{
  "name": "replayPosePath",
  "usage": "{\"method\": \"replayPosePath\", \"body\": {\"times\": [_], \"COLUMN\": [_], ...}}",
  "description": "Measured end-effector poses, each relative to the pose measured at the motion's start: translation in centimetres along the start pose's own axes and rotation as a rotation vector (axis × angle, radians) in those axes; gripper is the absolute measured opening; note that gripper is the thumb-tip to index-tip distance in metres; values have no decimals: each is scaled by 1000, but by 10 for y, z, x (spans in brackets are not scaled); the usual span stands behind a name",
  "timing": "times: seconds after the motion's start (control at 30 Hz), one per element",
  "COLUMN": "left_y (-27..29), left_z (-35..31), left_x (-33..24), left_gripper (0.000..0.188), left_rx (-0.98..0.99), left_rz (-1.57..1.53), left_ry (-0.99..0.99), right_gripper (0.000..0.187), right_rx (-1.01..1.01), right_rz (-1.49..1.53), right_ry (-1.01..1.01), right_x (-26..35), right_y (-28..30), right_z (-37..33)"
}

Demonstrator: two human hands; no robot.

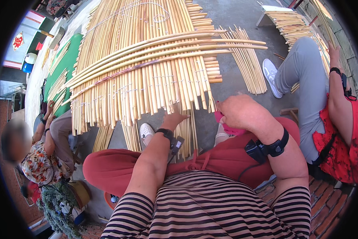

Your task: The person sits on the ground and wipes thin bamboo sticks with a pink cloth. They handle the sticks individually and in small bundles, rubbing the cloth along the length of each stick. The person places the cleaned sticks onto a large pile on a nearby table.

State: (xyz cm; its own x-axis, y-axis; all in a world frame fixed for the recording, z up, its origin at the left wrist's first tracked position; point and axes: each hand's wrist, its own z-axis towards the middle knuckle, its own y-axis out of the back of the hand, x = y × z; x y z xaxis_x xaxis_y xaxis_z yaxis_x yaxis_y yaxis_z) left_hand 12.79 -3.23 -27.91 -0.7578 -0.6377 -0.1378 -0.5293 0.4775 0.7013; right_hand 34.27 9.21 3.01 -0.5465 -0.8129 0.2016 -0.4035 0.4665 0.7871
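While the near edge of the woven reed mat (147, 79) at twelve o'clock is being pressed by the spread left hand (174, 118), a pink cord (226, 126) is being gripped by the closed right hand (236, 111) and is best kept taut.

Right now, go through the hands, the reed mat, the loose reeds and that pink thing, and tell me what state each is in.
Left hand: open, fingertips on the mat's near edge.
Right hand: shut on the pink cloth.
Pink cloth: bunched under the right hand.
Reed mat: flat on the ground, reeds tied in rows.
Long reeds: loose, lying crosswise on the mat.
Reed bundle: loose, beside the mat.
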Motion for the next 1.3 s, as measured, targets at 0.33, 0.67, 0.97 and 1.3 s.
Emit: {"method": "replayPosePath", "body": {"times": [0.33, 0.67, 0.97, 1.3], "left_y": [-56, -87, -75, -62], "left_z": [14, 42, 36, 22], "left_x": [-60, -60, -101, -112], "left_gripper": [114, 99, 92, 86], "left_rx": [-261, -455, -352, -430], "left_rz": [-195, -319, -182, -274], "left_ry": [379, 29, 299, 215], "right_gripper": [23, 22, 23, 24], "right_rx": [49, -9, -188, -197], "right_rz": [165, 194, 193, 193], "right_ry": [71, 90, 163, 144], "right_x": [-8, -20, -21, -32], "right_y": [-10, -24, -22, -22], "right_z": [-2, -8, -23, -35]}}
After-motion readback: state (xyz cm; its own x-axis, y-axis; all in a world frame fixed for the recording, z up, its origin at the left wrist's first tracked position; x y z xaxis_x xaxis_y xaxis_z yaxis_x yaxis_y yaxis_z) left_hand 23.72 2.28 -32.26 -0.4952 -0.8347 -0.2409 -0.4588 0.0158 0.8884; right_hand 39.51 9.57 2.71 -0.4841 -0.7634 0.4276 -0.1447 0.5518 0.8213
